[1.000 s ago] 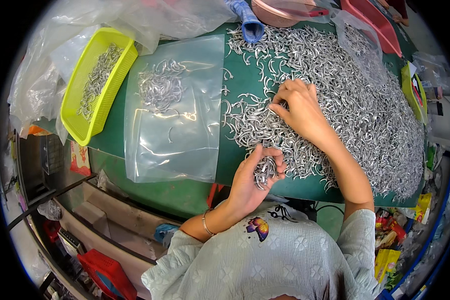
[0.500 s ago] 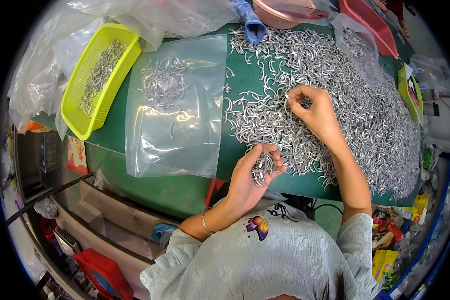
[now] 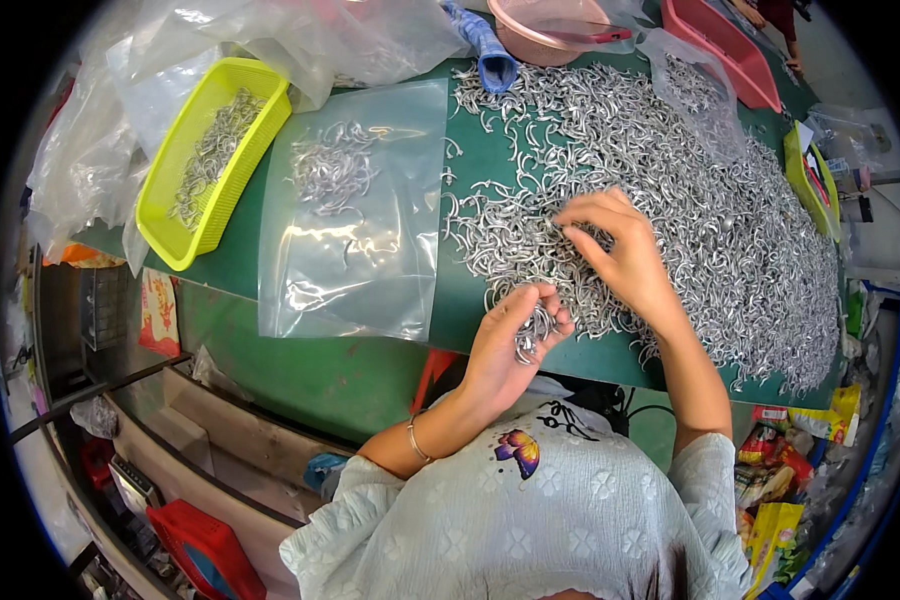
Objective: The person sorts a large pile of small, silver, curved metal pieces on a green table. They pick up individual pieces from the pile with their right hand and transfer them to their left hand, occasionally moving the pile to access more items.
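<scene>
A broad heap of small curved silvery metal pieces [image 3: 710,230] covers the right side of the green table. At the heap's near edge, my left hand [image 3: 500,352] is cupped, its fingers curled round a clump of the curved metal pieces [image 3: 532,335]. My right hand [image 3: 625,255] hovers over or touches the heap, with its fingers stretched and the thumb apart from them. I see nothing between its fingers, though the undersides are hidden. To the left, more curved pieces [image 3: 335,170] lie in a loose cluster on a flat clear plastic bag [image 3: 370,285].
A yellow-green basket [image 3: 157,222] with more pieces stands at the left, beside crumpled plastic sheeting [image 3: 90,150]. Along the far side are a blue sleeve-like cloth [image 3: 492,65], a pink bowl [image 3: 530,40] and a red tray [image 3: 720,55]. A small yellow-green container [image 3: 820,190] sits far right.
My right hand's pinched thumb and fingers have parted, and the hand has shifted slightly left and nearer. My left hand still holds its clump, its fingers curled a little more.
</scene>
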The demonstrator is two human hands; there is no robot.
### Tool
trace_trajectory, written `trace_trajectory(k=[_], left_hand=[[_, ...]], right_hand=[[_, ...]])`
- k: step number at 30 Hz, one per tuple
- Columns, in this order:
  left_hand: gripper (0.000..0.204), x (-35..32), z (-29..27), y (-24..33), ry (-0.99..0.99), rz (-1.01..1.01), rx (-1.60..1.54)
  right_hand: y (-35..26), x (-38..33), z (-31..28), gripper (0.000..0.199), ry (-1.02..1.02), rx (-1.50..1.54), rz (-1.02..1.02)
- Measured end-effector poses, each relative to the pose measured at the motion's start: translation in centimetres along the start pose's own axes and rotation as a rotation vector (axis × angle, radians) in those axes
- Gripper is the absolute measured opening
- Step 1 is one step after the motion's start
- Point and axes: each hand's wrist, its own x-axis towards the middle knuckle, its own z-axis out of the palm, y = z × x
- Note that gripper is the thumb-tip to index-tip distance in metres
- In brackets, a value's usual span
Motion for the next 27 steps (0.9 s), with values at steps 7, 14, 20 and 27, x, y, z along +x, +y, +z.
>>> trace_trajectory(k=[7,14,20,27], left_hand=[[0.023,-1.1,0.0,-0.4,0.032,-0.048,0.009],[0.021,-1.7,-0.4,-0.2,0.066,-0.040,0.040],[0.020,-2.4,-0.5,-0.1,0.084,-0.043,0.003],[0.020,-2.9,-1.1,-0.1,0.127,-0.030,-0.007]], right_hand=[[0.7,-0.9,1.6,0.017,-0.084,-0.337,-0.120],[0.9,-3.5,-1.5,0.013,-0.116,-0.272,-0.048],[0.5,-3.3,-1.3,0.012,-0.001,-0.215,0.047],[0.9,-2.0,2.3,0.021,0.079,-0.277,-0.054]])
